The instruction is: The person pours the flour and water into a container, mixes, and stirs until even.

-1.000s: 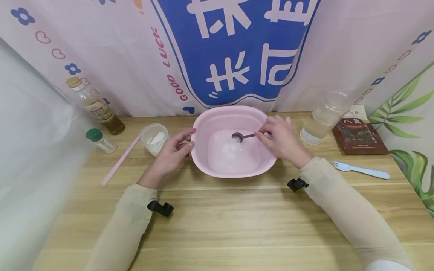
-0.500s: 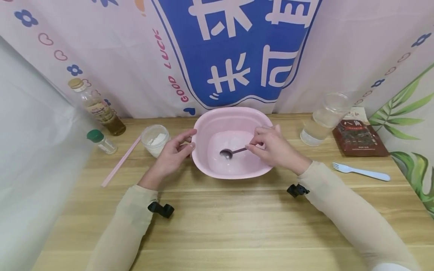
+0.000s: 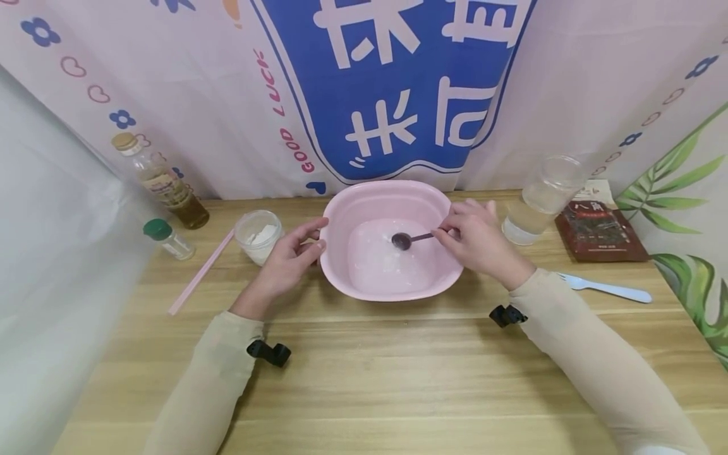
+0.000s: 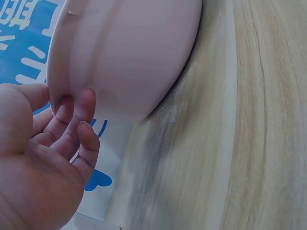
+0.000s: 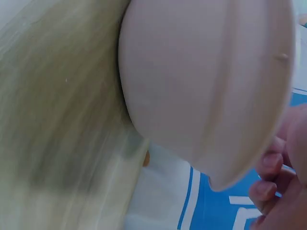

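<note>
A pink plastic basin [image 3: 392, 294] stands on the table with whitish, wet-looking contents on its floor. At its left edge, my left hand [image 3: 287, 258] grips the rim; in the left wrist view the hand's fingers [image 4: 86, 103] curl under the lip, with the thumb at the edge. Over the basin's right rim, my right hand [image 3: 480, 243] pinches the handle of a small dark spoon [image 3: 402, 241]. The spoon's bowl is inside the basin, low over the contents; whether it touches bottom I cannot tell. In the right wrist view the basin's wall [image 5: 192, 81] hides the spoon.
On the left stand a jar of white powder [image 3: 259, 237], a pink pair of chopsticks or stick [image 3: 201, 272], a green-capped shaker [image 3: 169, 239] and an oil bottle [image 3: 170, 189]. To the right are a cup of clear liquid [image 3: 529, 218], a brown packet [image 3: 600, 230] and a blue fork [image 3: 608, 289].
The spoon swept left and toward the near side of the basin, then back right, with my right hand moving along. My left hand stays at the rim.
</note>
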Demonstrator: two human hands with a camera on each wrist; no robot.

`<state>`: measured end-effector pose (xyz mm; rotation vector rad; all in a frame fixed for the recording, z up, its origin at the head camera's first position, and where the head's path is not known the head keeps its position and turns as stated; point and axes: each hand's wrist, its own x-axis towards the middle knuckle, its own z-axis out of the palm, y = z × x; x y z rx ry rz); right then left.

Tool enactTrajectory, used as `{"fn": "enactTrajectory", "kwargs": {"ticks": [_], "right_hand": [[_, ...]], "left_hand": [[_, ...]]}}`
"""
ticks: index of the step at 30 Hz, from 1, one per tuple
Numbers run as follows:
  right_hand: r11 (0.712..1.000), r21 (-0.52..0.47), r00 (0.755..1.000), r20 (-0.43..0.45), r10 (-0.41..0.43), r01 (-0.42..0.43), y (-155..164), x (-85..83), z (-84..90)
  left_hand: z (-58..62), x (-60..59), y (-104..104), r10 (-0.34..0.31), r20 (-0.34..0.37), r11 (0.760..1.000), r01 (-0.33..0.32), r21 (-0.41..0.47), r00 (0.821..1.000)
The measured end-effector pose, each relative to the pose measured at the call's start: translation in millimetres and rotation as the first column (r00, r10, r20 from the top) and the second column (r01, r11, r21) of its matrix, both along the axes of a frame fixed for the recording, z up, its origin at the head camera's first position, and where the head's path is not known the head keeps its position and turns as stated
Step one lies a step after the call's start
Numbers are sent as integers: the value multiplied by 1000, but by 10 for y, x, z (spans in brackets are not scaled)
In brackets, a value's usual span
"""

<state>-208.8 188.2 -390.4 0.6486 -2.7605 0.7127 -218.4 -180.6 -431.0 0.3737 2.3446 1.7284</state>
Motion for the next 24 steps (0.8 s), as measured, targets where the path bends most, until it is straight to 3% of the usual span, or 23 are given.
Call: {"fn": "enactTrajectory", "kwargs": {"ticks": [3,15,24], "right_hand": [[1000,-4,1000,3,5,-5,-63,-15,-32],[986,-32,985,51,168,-166,-87,98,-28],[978,-71,979,39,199,-196,43,128,31]], "left_hand": [[-16,3,1,1,3,1000,-1,-2,1000],[-4,0,-8,0,-8,1000,0,-13,1000],[-13,-2,-12,-1,-6,1000,1,-12,1000]]}}
